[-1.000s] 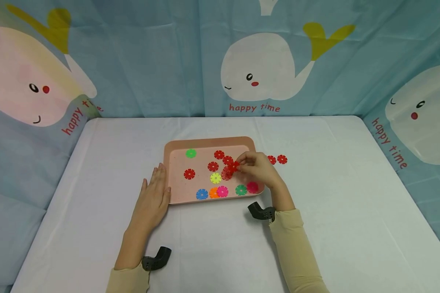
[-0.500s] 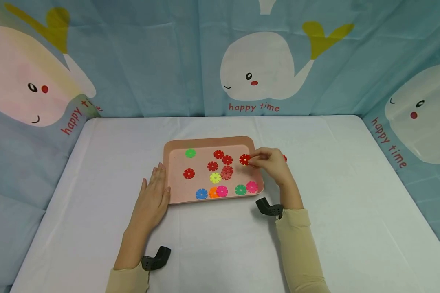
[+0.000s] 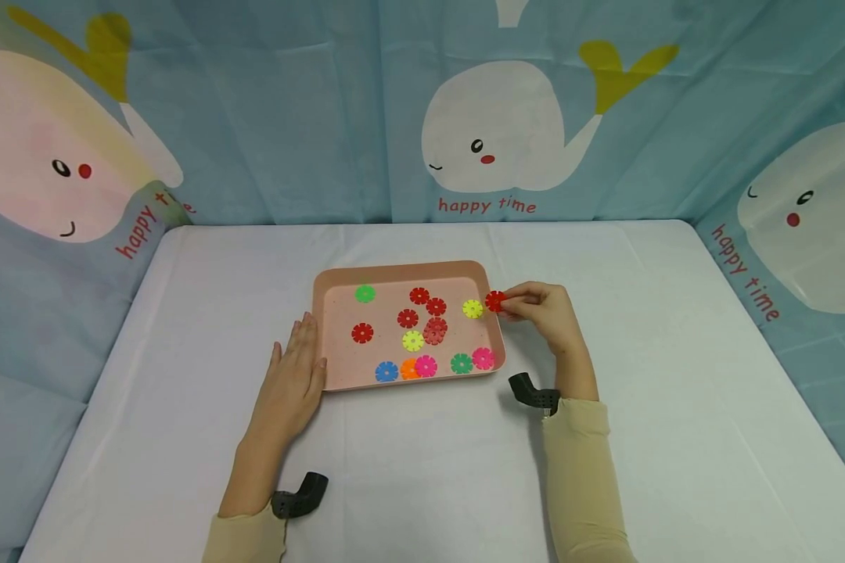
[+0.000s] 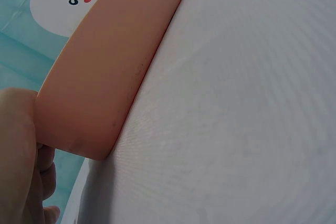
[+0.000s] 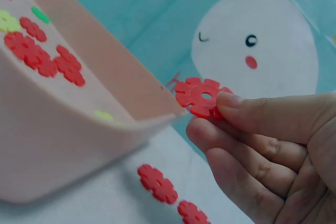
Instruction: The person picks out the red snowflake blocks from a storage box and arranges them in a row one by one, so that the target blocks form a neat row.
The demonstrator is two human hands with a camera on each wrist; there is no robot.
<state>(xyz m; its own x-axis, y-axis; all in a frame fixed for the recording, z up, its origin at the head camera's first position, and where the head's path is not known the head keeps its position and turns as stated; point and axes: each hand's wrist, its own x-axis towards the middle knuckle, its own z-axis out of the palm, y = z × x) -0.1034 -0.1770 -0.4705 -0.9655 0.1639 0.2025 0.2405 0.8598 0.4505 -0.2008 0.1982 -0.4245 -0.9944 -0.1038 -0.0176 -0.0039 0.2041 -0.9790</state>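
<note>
My right hand (image 3: pixel 544 314) pinches a red snowflake disc (image 5: pixel 195 97), notched round its edge, between thumb and forefinger. It holds the disc over the right rim of a shallow pink tray (image 3: pixel 401 273). Two more red snowflake discs (image 5: pixel 157 183) lie on the table beneath that hand, hidden from the head view. My left hand (image 3: pixel 292 387) lies with straight fingers along the tray's left side, its thumb at the near corner. Inside the tray are several red discs (image 3: pixel 408 318), two yellow discs (image 3: pixel 413 341), and a light green disc (image 3: pixel 364 293).
Along the tray's near side lie a blue disc (image 3: pixel 386 371), an orange disc (image 3: pixel 408 368) partly under a pink one, a darker green disc (image 3: pixel 461 363) and another pink disc (image 3: pixel 483 358). A white cloth covers the table (image 3: pixel 408 469). Behind hangs a blue whale-print curtain (image 3: pixel 289 117).
My right hand has carried the red disc rightward from the tray's middle to its right rim. A yellow disc near that rim has come into view. The left hand has stayed put.
</note>
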